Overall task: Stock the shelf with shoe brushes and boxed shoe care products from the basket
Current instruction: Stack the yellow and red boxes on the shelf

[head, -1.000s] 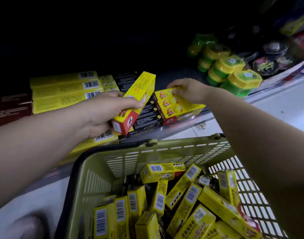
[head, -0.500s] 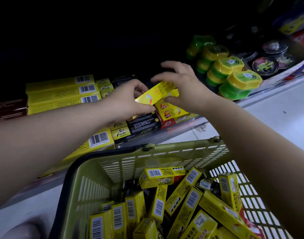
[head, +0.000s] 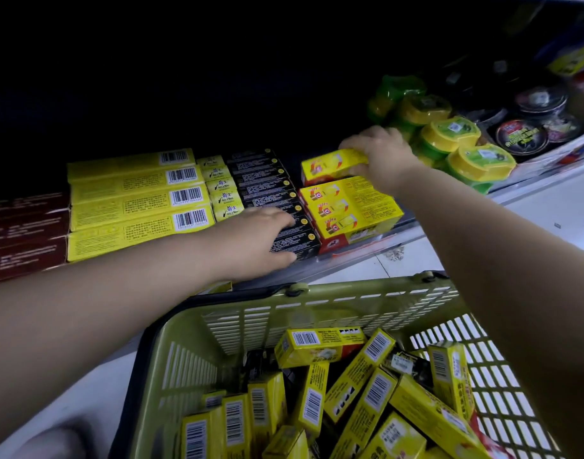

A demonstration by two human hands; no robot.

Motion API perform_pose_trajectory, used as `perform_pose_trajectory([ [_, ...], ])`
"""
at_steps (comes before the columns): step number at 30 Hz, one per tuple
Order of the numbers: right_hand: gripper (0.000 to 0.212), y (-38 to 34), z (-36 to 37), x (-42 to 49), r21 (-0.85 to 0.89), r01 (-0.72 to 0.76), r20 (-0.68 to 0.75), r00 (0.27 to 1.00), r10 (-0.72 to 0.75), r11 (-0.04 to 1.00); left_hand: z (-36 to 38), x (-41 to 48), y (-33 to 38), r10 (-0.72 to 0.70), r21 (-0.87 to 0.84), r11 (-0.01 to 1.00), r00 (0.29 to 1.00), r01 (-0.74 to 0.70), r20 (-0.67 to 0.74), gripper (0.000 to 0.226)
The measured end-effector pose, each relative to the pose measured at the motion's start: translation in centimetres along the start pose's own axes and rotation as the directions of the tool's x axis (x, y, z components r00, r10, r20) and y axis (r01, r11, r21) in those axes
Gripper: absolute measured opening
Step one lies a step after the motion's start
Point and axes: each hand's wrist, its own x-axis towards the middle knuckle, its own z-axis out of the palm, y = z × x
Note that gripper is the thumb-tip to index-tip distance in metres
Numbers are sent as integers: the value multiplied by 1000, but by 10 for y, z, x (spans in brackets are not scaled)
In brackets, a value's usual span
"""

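Yellow-red box (head: pixel 330 164): passed from left hand (head: pixel 257 241) to right hand (head: pixel 383 157), grip curled round its end, at far end of matching row (head: pixel 350 207), 1 o'clock. Left grip empty, flat on black boxes (head: pixel 260 180). Placement near; basket (head: pixel 317 306), 5 o'clock, far from emptied.

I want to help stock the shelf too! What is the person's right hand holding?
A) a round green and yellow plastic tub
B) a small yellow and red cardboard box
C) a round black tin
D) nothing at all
B: the right hand grips a small yellow and red cardboard box, just above the stack of matching boxes on the shelf.
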Motion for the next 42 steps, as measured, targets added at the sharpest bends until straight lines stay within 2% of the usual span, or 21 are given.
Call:
perform_pose_trajectory([
  [2,51,-5,7,5,30,-47,168,985,41,998,2,3,0,-3,30,1000,1000,3,27,60],
  [4,62,-11,12,9,55,-98,276,958,79,994,3,5,0,-7,58,998,998,4,57,62],
  [6,66,-18,17,12,39,-97,298,951,81,994,2,7,0,-13,75,997,997,7,75,64],
  [9,64,-28,22,8,78,-27,308,951,1,997,0,7,2,-20,45,999,997,16,71,61],
  [12,64,-34,16,-11,206,19,251,965,-72,978,-3,0,6,-8,-36,999,1000,8,23,54],
  [15,50,-32,3,-56,363,84,57,992,-113,928,-3,-18,17,63,-97,993,996,-69,-58,48],
  [18,37,-23,-8,-123,336,223,-73,975,-211,915,0,-45,34,195,-184,958,971,-219,-137,36],
  [20,32,-16,-5,-168,296,265,-49,964,-263,918,5,-63,47,262,-253,923,956,-288,-133,28],
  [22,30,-5,13,-201,293,177,35,980,-195,940,16,-77,57,316,-296,898,945,-327,-86,25],
  [24,28,6,37,-222,299,-39,175,984,-15,954,30,-87,62,348,-327,883,937,-336,-22,24],
  [25,28,12,49,-230,268,-137,259,964,66,954,36,-89,63,353,-338,882,936,-328,11,23],
  [26,30,17,60,-236,205,-206,355,927,124,957,42,-91,64,351,-345,883,936,-317,39,22],
  [29,56,24,86,-249,30,-306,639,738,218,951,54,-92,61,327,-360,892,940,-272,100,20],
  [31,59,22,95,-253,11,-321,660,714,234,947,61,-91,59,306,-362,900,943,-242,131,18],
  [35,56,16,96,-261,33,-349,636,730,250,937,77,-94,54,292,-372,905,937,-207,190,20],
  [37,57,14,84,-265,114,-388,604,758,246,915,84,-97,52,270,-391,906,935,-164,231,21],
  [39,62,7,65,-264,357,-464,528,816,235,811,88,-101,53,232,-480,875,925,-63,300,24],
  [40,66,0,55,-262,526,-507,503,833,231,683,90,-102,55,216,-541,841,918,-2,333,26],
  [42,73,-19,44,-257,772,-570,531,821,208,282,89,-104,60,191,-651,749,903,119,384,36],
])
